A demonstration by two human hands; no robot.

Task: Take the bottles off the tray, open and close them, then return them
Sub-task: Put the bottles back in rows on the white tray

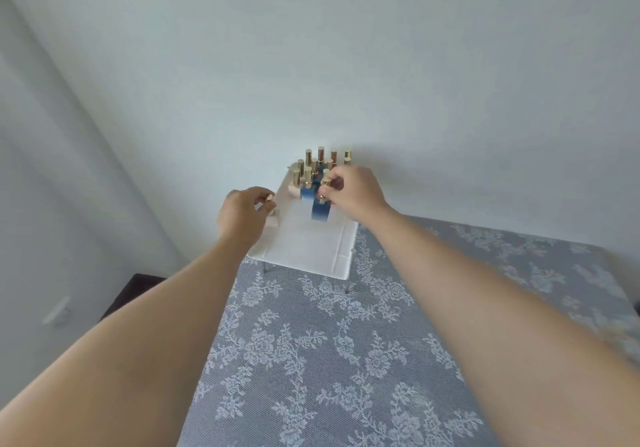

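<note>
**Two bottles in hand at the far end of the table**

Pale wall ahead and a grey lace-patterned tablecloth point(311, 360) beneath my forearms; at its far end, just under both hands, stands the white rectangular tray on thin metal legs point(311, 249).

My left hand point(242, 214) hangs over the tray's left edge, its fingertips point(263, 200) pinched on the gold cap of a small pale bottle point(272, 219), whose body shows only as a pinkish sliver below my knuckles; my right hand point(353, 190) sits further out and to the right, thumb and forefinger closed on the gold cap of a small blue square bottle point(320, 212), which stands upright, long axis vertical, directly below that hand; whether its base touches the tray or hangs just clear I cannot tell.

Beyond my right hand, and partly behind it, crowds the cluster of gold-capped bottles point(318, 162), all upright; another blue one peeks out just left of my fingers.

For the coming move, as I judge it, what matters is that each bottle hangs straight down from its own hand, so lifting goes straight up and back toward me; the right hand is nearer the cluster and risks nudging it.

Hidden: most of the pale bottle, the bases of the rear bottles, and whether either cap is loose; the picture is soft there.
</note>
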